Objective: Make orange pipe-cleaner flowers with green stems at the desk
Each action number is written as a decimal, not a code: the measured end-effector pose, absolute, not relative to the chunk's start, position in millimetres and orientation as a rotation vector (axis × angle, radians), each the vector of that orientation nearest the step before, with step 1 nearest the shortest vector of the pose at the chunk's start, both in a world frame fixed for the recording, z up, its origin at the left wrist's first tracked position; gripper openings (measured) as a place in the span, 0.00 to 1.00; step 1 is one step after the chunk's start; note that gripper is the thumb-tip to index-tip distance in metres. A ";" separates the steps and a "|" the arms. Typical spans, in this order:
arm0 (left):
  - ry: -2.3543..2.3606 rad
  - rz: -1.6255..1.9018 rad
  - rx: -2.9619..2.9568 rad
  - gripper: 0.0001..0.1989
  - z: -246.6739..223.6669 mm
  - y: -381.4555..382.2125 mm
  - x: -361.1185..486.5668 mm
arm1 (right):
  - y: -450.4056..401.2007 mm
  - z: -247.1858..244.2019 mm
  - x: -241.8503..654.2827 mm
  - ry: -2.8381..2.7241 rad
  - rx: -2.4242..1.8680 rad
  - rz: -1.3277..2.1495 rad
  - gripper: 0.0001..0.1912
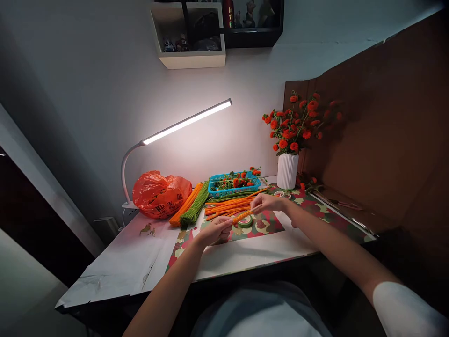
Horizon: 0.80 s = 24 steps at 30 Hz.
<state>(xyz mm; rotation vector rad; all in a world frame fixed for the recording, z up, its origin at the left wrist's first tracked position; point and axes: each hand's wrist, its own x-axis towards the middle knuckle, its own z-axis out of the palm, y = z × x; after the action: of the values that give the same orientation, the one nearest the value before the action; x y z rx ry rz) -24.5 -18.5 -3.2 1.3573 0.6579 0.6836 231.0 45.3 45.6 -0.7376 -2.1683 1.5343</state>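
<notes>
A length of orange pipe cleaner [242,216], which looks coiled or twisted, stretches between my two hands. My left hand [218,229] is closed on its lower left end, and my right hand [265,204] pinches the upper right end. Just below and behind it, a roll of green tape [245,222] lies on the patterned mat [268,225], partly covered by the held piece. Loose orange pipe cleaners [224,206] are spread out beyond my hands, with green stems [224,195] behind them.
Bundled green pipe cleaners [195,206] lie beside an orange plastic bag [159,194]. A blue basket [210,188] holds orange flowers. Right of it stands a white ribbed vase [287,171] of orange flowers. A lit lamp [187,122] reaches over the table [122,262].
</notes>
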 end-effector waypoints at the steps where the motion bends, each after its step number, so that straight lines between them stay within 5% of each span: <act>1: 0.667 0.642 1.379 0.22 -3.6 -19.5 -24.1 | 46.2 47.4 233.2 -2.247 -0.742 1.606 0.21; 9: 0.785 0.563 1.654 0.25 -3.8 -22.1 -20.7 | 62.0 55.9 227.2 -2.609 -0.893 1.906 0.25; 20: 0.911 0.535 1.755 0.28 0.1 -23.4 -20.4 | 53.2 82.9 210.0 -2.760 -1.256 1.786 0.21; 24: 0.909 0.532 1.738 0.27 0.4 -24.4 -18.6 | 41.1 92.3 203.9 -2.928 -1.389 1.505 0.23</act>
<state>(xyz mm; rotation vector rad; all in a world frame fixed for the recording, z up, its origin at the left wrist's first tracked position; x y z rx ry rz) -18.6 -24.4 0.4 1.7377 0.9093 0.5323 203.9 41.1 92.3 -1.3893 -2.9278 1.5045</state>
